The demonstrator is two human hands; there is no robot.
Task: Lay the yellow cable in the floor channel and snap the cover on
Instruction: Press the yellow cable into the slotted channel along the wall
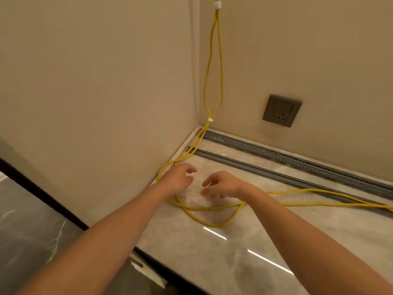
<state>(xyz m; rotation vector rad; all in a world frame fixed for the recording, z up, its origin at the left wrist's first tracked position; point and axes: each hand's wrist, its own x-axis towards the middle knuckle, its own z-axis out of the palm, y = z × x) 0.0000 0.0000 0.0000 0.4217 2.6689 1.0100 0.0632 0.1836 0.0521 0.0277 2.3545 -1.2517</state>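
Yellow cable (209, 222): thin, round, rubbery sheath; a doubled run hangs down the wall corner, bound by two white ties (210, 119), then spills onto the floor in loose loops and trails off the right edge of the view. None of it lies in the channel; the loops rest on the tile in front of it. Channel (276, 154): long grey perforated strip, metallic-looking, flat against the base of the right wall, its far end cut off at the frame. Cover (265, 170): plain grey strip, smooth, lying apart from and roughly parallel to the channel, on the floor. Floor (244, 262): polished pale marble-pattern tile, glossy with streaks of reflected light. Socket (281, 110): square, dark grey, matt, set in the beige wall. Left hand (179, 177): fingers loosely curled, spread, above the cable near the corner, gripping nothing visible. Right hand (222, 185): fingers curled downward over the loops; contact with the cable cannot be made out, fingertips blurred. Both forearms bare.
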